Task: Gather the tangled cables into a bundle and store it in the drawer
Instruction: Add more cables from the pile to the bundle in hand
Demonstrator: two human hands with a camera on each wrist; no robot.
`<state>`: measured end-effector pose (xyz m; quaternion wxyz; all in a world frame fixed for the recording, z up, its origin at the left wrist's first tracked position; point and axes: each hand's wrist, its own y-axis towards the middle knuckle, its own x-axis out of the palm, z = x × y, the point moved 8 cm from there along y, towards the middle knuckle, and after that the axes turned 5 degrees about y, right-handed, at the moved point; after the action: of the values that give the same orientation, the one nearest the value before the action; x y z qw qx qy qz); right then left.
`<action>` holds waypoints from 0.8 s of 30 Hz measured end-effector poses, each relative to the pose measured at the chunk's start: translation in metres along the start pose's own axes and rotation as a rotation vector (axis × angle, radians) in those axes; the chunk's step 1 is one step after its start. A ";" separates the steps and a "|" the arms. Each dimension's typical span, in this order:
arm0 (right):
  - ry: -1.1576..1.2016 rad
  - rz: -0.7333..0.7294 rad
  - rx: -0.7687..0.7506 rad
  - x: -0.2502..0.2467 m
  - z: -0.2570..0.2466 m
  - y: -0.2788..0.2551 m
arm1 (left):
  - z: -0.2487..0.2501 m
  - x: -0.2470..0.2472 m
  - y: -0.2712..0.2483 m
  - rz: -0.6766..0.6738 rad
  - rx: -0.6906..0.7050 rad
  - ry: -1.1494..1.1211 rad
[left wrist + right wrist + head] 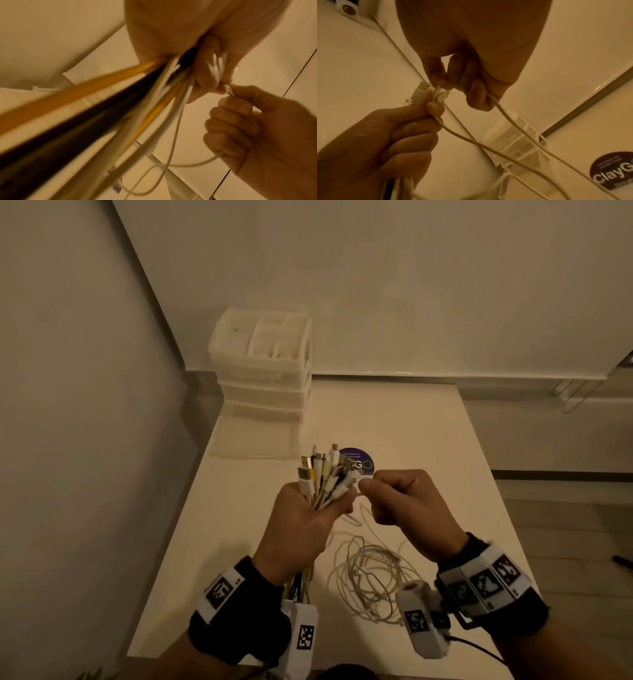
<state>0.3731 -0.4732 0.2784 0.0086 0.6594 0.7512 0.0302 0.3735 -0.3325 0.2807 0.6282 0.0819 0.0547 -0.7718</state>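
Observation:
My left hand (310, 510) is raised above the table and grips a bunch of cable ends (325, 474), their white and yellow plugs fanned out above the fist. From below, white, yellow and black cords (102, 108) stream out of that fist. My right hand (394, 498) is beside it, pinching a white connector (442, 95) at the edge of the bunch, with a white cord (505, 117) running through its curled fingers. A loose tangle of white cable (370, 580) lies on the table under both hands. The plastic drawer unit (267, 364) stands at the table's far left corner.
The white table (411, 422) carries a round dark sticker (359, 462) just beyond the hands. A clear drawer tray (253, 436) is pulled out at the foot of the unit. A wall runs along the left, and metal chair legs (575, 395) show at far right.

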 end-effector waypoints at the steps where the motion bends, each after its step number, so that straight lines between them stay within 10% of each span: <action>1: 0.010 -0.042 0.026 0.002 0.004 -0.001 | 0.000 -0.005 0.001 0.023 0.006 0.009; 24: -0.208 0.073 0.096 -0.014 0.081 -0.029 | 0.013 -0.162 -0.005 0.585 0.097 -0.564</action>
<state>0.3502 -0.4885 0.1956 0.0539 0.6855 0.7223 -0.0741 0.3998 -0.1783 0.3249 0.8071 -0.0915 -0.1819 -0.5542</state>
